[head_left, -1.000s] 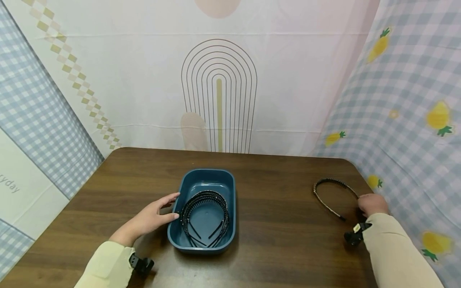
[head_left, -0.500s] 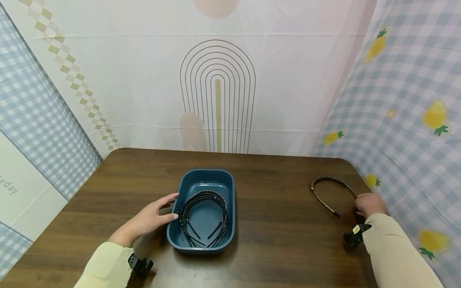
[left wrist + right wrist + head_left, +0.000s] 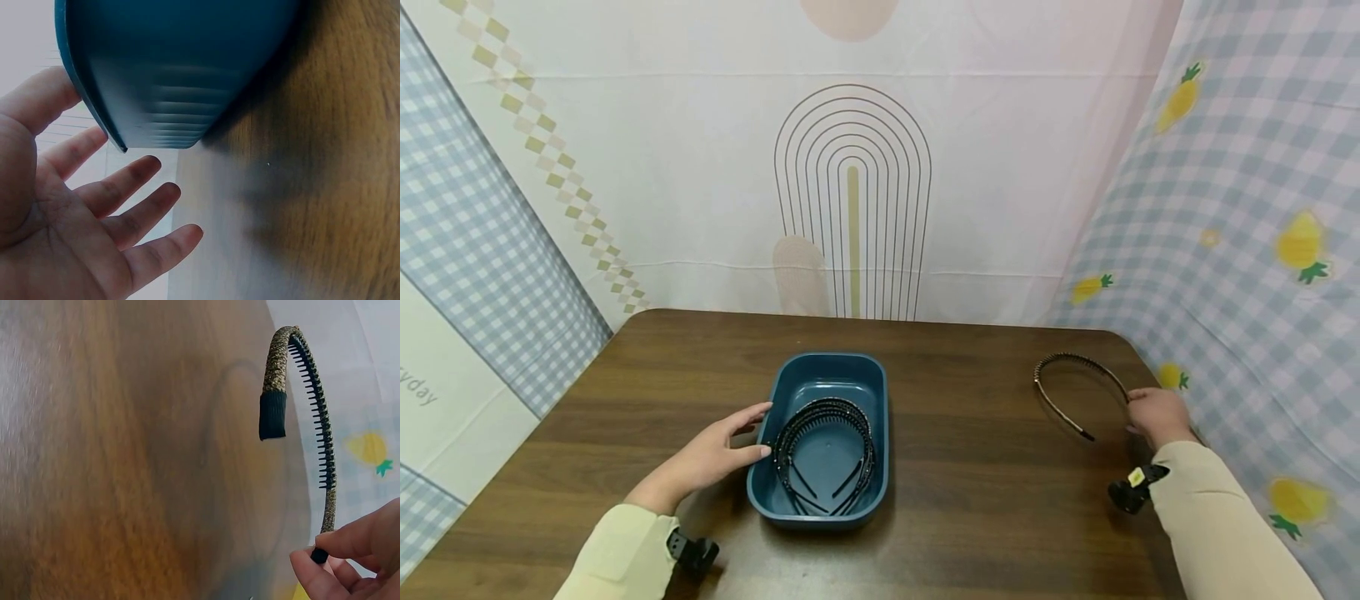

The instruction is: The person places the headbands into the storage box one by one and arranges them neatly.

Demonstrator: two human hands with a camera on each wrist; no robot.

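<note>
My right hand (image 3: 1159, 417) pinches one black-tipped end of a gold-and-black headband (image 3: 274, 369) between thumb and fingers. The headband has small black comb teeth along its inner side. It is raised over the right part of the table, and its shadow shows on the wood in the right wrist view. On the left, my left hand (image 3: 718, 454) touches the rim of a blue plastic tub (image 3: 820, 522) with thumb and index fingertip, its other fingers loosely spread beside the wall. Several dark headbands (image 3: 790, 433) lie nested together inside the tub.
The brown wooden table (image 3: 970, 467) has rounded far corners. Behind it hangs a white patterned cloth (image 3: 1000, 167), with a blue checked pineapple cloth (image 3: 1240, 167) along the right side, close to my right hand. A camera is strapped to each wrist.
My right hand has moved away from the table's right edge, up and to the left in the head view, carrying the headband along. The left hand stays at the tub rim.
</note>
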